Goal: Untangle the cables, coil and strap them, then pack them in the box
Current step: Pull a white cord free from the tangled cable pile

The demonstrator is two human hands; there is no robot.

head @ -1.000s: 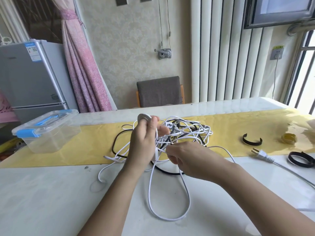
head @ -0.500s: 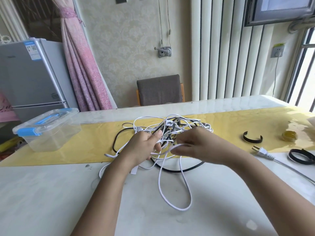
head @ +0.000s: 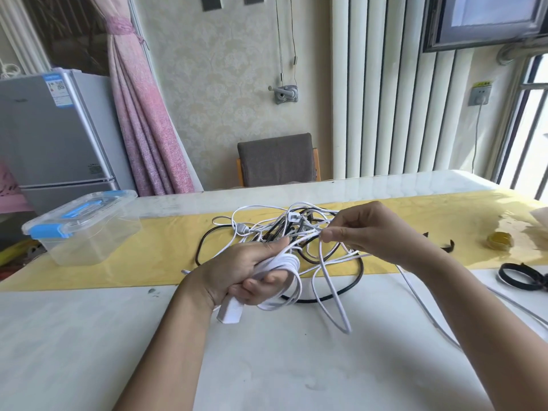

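A tangle of white and black cables (head: 284,229) lies on the yellow runner (head: 160,256) in the middle of the table. My left hand (head: 240,271) grips a small coil of white cable (head: 284,262), and a white plug end (head: 229,312) sticks out below the palm. My right hand (head: 364,232) pinches a strand of the same white cable just right of the tangle, from which a long loop (head: 335,304) hangs down to the tabletop. A black cable (head: 353,280) curves under the white ones. The clear box with blue latches (head: 86,229) stands closed at the left.
A black strap ring (head: 519,275) lies at the right edge, and another black strap (head: 446,246) shows behind my right wrist. A small yellow tape roll (head: 499,240) sits on the runner. A white cable (head: 444,330) runs off to the right. A chair (head: 277,160) stands behind the table.
My left hand has dropped lower with several turns of white cable gathered in it. My right hand has moved right and up, drawing a strand out of the tangle.
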